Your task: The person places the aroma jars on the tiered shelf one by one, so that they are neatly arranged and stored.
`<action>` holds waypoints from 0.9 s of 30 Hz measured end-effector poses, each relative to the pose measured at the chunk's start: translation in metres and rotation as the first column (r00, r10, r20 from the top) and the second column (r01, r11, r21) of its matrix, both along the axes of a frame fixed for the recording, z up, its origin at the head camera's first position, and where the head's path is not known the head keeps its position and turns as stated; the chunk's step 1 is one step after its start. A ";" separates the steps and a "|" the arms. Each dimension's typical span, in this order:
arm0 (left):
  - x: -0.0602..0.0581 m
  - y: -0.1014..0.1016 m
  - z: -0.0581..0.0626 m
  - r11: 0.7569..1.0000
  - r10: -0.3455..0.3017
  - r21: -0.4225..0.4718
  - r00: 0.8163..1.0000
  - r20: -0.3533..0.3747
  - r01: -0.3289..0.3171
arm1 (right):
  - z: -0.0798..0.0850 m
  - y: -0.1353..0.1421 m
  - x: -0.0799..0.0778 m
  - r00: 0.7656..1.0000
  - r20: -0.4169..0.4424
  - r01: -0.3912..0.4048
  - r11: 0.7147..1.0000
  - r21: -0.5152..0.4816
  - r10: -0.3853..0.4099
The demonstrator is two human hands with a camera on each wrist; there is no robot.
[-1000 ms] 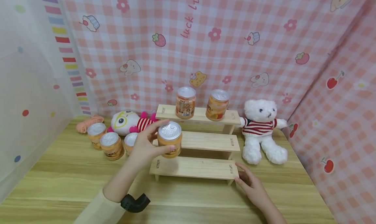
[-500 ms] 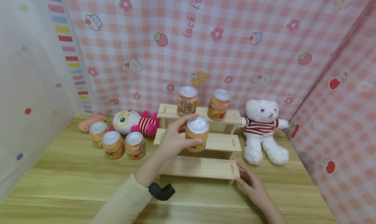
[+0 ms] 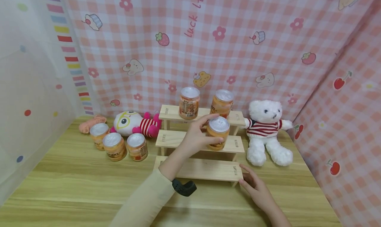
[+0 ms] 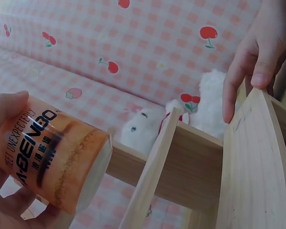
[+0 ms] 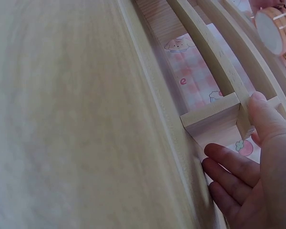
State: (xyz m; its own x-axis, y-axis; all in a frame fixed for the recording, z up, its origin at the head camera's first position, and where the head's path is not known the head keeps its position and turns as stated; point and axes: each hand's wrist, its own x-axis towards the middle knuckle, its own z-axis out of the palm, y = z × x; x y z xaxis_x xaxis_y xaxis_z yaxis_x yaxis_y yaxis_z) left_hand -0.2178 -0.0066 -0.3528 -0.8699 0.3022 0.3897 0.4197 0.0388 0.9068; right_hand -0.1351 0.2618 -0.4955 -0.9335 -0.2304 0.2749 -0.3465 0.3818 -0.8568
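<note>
My left hand (image 3: 197, 136) grips an orange-labelled can (image 3: 218, 133) with a silver lid, upright, overlapping the right part of the middle tier in the head view. In the left wrist view its label (image 4: 52, 148) faces the camera, fingers and thumb wrapped around it. The three-tier wooden display stand (image 3: 202, 169) stands in the centre. At the right end of its lowest tier, my right hand (image 3: 254, 185) holds the board between thumb and forefinger; the other fingers hang loosely below in the right wrist view. Two similar cans, left (image 3: 189, 103) and right (image 3: 222, 103), stand on the top tier.
Several more cans (image 3: 114, 147) stand on the wooden table (image 3: 74, 187) at left. Behind them lie a pink-and-white plush toy (image 3: 134, 124) and a small peach-coloured item (image 3: 92, 124). A white teddy bear (image 3: 265, 131) sits right of the stand. A checked curtain (image 3: 178, 61) hangs behind.
My left hand has carried the can rightward, from the stand's left side to the right part of the middle tier, rising slightly. The right hand has stayed at the stand's end.
</note>
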 end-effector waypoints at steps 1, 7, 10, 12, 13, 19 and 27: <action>-0.002 0.002 -0.001 1.000 0.000 0.000 1.000 -0.003 0.000 | 0.000 0.000 0.000 1.000 -0.002 -0.002 1.000 -0.002 0.002; -0.007 0.011 -0.004 1.000 0.022 0.003 0.999 0.024 -0.022 | -0.001 0.000 -0.001 1.000 -0.005 -0.010 1.000 -0.004 0.010; -0.010 0.015 -0.007 0.999 0.035 -0.005 0.999 0.034 -0.035 | -0.001 0.000 -0.001 1.000 -0.006 -0.003 1.000 0.000 0.003; -0.011 0.018 -0.009 0.999 0.044 -0.012 0.998 0.036 -0.043 | -0.001 0.000 -0.001 1.000 -0.005 0.002 1.000 0.000 -0.002; -0.012 0.020 -0.009 0.999 0.047 -0.016 0.998 0.038 -0.047 | -0.001 0.000 -0.001 1.000 -0.004 0.004 1.000 0.001 -0.004; -0.014 0.026 -0.015 0.998 0.063 -0.028 0.996 0.067 -0.061 | 0.000 0.000 -0.001 1.000 -0.001 0.002 1.000 0.000 -0.002; -0.016 0.031 -0.024 0.998 0.059 -0.026 0.998 0.036 -0.058 | 0.001 0.000 -0.001 1.000 0.009 0.010 1.000 0.003 -0.010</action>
State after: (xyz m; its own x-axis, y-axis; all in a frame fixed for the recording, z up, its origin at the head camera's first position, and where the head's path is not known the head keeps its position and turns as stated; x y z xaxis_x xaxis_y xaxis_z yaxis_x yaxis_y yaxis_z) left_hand -0.2341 0.0245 -0.3763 -0.9000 0.2597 0.3501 0.3824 0.0847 0.9201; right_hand -0.1358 0.2615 -0.4949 -0.9382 -0.2221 0.2653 -0.3347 0.3881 -0.8587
